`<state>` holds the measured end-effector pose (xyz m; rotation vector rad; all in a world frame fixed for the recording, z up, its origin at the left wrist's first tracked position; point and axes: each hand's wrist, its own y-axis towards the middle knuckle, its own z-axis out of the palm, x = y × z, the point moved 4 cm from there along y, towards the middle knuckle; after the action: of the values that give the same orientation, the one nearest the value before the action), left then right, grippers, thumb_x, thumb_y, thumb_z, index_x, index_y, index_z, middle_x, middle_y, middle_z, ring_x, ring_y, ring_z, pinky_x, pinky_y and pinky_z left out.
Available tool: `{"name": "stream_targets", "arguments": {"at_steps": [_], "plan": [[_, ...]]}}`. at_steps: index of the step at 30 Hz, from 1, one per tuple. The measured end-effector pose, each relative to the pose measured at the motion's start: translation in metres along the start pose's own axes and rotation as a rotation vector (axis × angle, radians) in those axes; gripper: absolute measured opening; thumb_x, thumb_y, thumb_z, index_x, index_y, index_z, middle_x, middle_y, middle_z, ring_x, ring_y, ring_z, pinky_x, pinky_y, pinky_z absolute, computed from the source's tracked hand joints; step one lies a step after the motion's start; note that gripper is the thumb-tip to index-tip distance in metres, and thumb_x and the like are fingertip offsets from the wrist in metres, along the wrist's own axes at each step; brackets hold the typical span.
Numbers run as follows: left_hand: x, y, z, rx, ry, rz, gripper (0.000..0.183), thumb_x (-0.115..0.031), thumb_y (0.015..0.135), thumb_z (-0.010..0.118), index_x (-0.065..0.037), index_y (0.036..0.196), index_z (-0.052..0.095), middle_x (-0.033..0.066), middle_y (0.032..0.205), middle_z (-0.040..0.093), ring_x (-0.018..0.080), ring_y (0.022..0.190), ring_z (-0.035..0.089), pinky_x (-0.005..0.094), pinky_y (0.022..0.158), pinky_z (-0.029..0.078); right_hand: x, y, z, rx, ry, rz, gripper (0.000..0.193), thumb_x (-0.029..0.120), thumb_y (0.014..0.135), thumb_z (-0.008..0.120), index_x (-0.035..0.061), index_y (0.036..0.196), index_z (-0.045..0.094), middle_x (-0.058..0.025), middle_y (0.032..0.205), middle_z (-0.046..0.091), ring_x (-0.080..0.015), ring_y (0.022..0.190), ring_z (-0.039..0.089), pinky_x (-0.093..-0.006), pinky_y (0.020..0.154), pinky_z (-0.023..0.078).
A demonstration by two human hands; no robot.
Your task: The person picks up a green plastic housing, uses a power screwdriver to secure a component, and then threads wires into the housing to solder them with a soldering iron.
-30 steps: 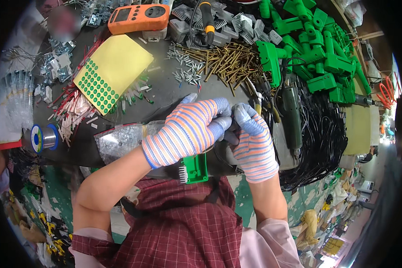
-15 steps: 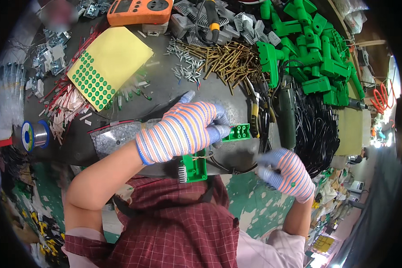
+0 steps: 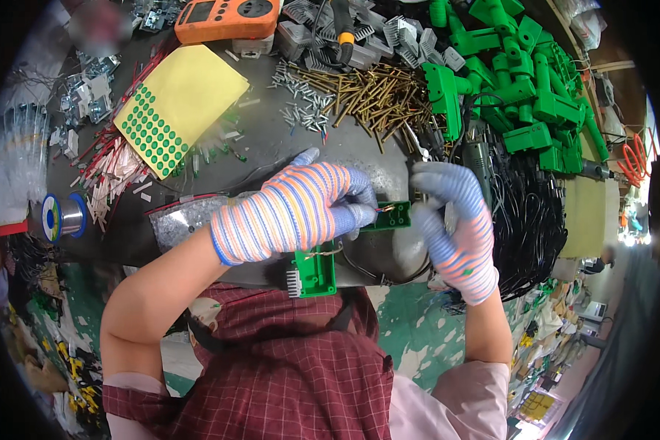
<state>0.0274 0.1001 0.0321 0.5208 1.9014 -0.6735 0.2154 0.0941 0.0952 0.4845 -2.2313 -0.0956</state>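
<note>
Solder wire on a blue spool (image 3: 63,217) lies at the far left edge of the dark bench (image 3: 271,158). Beside it, toward the centre, red and white wire leads (image 3: 114,165) are scattered next to a yellow sheet (image 3: 191,95) carrying rows of green round stickers (image 3: 152,132). An orange handheld meter (image 3: 227,16) sits at the top edge, above the sheet. A clear plastic bag (image 3: 180,220) lies just left of the left wrist.

Left hand (image 3: 293,213), in a striped knit glove, is closed over a green plastic housing (image 3: 314,273), with the lower end of the housing projecting below the palm at the near bench edge. A small green circuit board (image 3: 390,215) extends from the left fingertips toward the right; thin wires run from it to the housing.

Brass screws (image 3: 378,92) and smaller silver screws (image 3: 304,110) are heaped above the hands. Right hand (image 3: 455,231), also gloved, is curled with its fingertips at the right end of the circuit board; whether it grips the board or a small part cannot be told. Black cables (image 3: 528,227) lie just right of this hand, and a pile of green moulded housings (image 3: 521,81) fills the upper right.
</note>
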Motion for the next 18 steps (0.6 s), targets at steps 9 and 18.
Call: {"name": "stream_targets", "arguments": {"at_steps": [9,18], "plan": [[0.001,-0.004,0.005,-0.164,0.028,0.089,0.017,-0.026,0.089,0.065,-0.011,0.098,0.068,0.0016,0.082,0.07,0.0245,0.088,0.07,0.0632,0.115,0.018,-0.004,-0.006,0.021,0.128,-0.536,-0.623,0.027,0.014,0.071,0.068,0.0137,0.098,0.068,-0.0033,0.085,0.062,-0.0257,0.081,0.063,-0.0402,0.069,0.047],[-0.029,-0.03,0.022,-0.766,0.785,0.499,0.012,-0.018,0.072,0.075,-0.015,0.081,0.068,-0.0007,0.072,0.064,0.0207,0.082,0.067,0.07,0.112,0.022,-0.02,-0.012,0.033,0.359,0.487,0.396,0.024,0.023,0.095,0.059,0.0056,0.079,0.056,-0.0063,0.063,0.052,-0.0205,0.052,0.049,-0.033,0.051,0.04]]}}
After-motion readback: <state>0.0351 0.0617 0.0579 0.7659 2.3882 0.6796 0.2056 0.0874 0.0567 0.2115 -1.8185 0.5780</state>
